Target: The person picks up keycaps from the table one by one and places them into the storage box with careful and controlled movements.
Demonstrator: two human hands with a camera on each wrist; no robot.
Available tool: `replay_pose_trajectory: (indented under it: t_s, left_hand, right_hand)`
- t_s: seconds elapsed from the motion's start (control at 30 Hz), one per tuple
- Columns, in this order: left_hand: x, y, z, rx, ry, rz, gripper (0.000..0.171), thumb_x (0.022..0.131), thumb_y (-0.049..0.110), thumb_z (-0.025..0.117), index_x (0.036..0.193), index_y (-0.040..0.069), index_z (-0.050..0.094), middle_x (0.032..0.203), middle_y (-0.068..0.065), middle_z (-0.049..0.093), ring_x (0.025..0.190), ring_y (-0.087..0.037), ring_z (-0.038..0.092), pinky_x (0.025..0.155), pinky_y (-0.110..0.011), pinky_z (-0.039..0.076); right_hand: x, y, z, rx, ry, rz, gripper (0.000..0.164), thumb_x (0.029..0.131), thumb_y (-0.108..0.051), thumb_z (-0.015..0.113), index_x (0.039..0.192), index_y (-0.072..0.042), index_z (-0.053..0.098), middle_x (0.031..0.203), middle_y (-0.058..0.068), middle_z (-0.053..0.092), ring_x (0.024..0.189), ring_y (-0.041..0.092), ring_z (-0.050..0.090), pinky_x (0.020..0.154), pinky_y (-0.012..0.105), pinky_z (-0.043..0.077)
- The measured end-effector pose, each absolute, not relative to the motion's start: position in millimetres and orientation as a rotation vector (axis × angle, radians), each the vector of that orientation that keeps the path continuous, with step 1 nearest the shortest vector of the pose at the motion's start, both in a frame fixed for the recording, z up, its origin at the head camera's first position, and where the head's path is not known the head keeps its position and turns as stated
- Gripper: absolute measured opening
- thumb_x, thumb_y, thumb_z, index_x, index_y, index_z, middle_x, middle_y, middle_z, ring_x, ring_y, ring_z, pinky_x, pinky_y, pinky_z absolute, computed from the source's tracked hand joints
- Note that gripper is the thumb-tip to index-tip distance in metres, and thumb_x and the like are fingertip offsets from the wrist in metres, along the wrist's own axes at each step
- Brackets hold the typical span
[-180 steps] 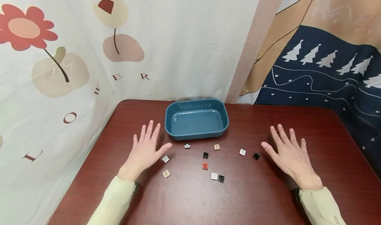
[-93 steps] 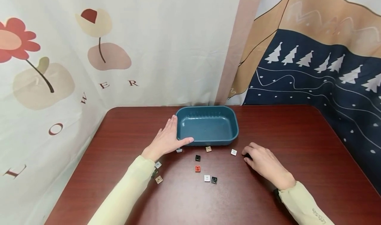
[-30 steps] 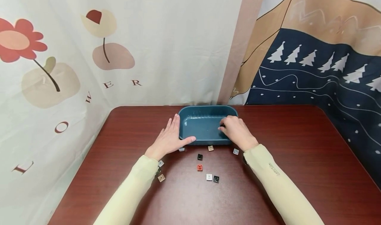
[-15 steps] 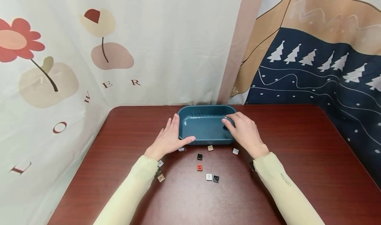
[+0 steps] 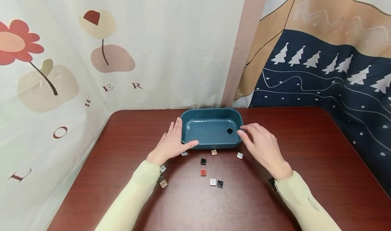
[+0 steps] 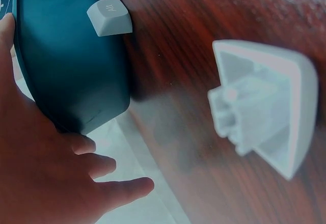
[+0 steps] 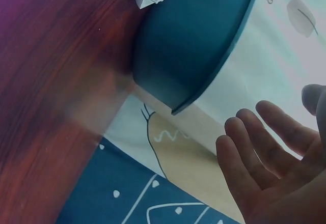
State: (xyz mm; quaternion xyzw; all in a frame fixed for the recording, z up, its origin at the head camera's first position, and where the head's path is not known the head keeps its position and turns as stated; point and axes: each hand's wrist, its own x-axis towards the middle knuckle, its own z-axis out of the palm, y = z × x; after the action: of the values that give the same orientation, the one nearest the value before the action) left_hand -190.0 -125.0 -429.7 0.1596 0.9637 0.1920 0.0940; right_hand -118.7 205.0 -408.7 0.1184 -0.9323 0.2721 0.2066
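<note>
Pale fabric (image 5: pixel 177 47) printed with flowers and letters hangs beyond the table, and towards your one o'clock a navy panel (image 5: pixel 305 80) shows white trees. Your dark red-brown tabletop (image 5: pixel 284 132) bears a blue tray (image 5: pixel 218 146) at twelve o'clock, near its far edge.

Read the tray as a dial: your left hand (image 5: pixel 171 143) lies along the side between eight and nine, fingers straight, thumb stretched wide of them over the near rim. Your right hand (image 5: pixel 262 146) sits between three and four, thumb and forefinger parted, the other fingers loosely extended; whether the tips touch the rim, I cannot tell. Inside, towards three, a black keycap (image 5: pixel 229 131) lies on the floor of the tray, near your right fingertips.

Now centre the dial on the red keycap (image 5: pixel 203 172) in front of the tray. You have a second black keycap (image 5: pixel 203 161) at twelve, a tan keycap (image 5: pixel 214 152) at one, a white keycap (image 5: pixel 240 155) at two. At four, a third black keycap (image 5: pixel 220 183) lies just beside a second white keycap (image 5: pixel 212 182). Between eight and nine lies another tan keycap (image 5: pixel 164 183); at nine, a pale keycap (image 5: pixel 163 169) by your left cuff (image 5: pixel 152 170); between ten and eleven, a grey keycap (image 5: pixel 184 154) marked "Alt".
</note>
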Motion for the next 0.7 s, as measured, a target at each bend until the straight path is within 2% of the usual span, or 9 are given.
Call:
replay_pose_trajectory:
  t_s: [0.23,0.47,0.7]
  left_hand:
    - [-190.9,-125.2,-430.2,0.475,2.861,0.563,0.127,0.085,0.088,0.048,0.166,0.004,-0.001,0.174,-0.012,-0.001,0.159,-0.037,0.005,0.12,-0.065,0.022]
    - [-190.7,-124.7,-429.2,0.471,2.863,0.572,0.125,0.086,0.085,0.052,0.165,0.004,-0.001,0.174,-0.012,0.0,0.159,-0.038,0.005,0.12,-0.065,0.022]
    - [-190.1,-124.7,-429.7,0.475,2.859,0.577,0.123,0.088,0.083,0.053,0.165,0.003,-0.001,0.173,-0.011,-0.002,0.159,-0.036,0.005,0.12,-0.065,0.021]
  right_hand:
    - [-105.1,208.7,-406.4,0.409,-2.593,0.686,0.024,0.1,-0.029,0.07,0.116,-0.012,0.077,0.11,0.003,0.072,0.1,0.023,0.068,0.082,0.048,0.059]
    - [-94.7,211.2,-407.7,0.466,-2.615,0.655,0.025,0.099,-0.029,0.072,0.119,-0.015,0.077,0.115,0.001,0.072,0.104,0.022,0.07,0.082,0.048,0.059]
    - [-86.4,211.6,-412.0,0.543,-2.68,0.598,0.029,0.096,-0.03,0.076,0.118,-0.013,0.077,0.119,0.004,0.071,0.108,0.024,0.068,0.085,0.049,0.059]
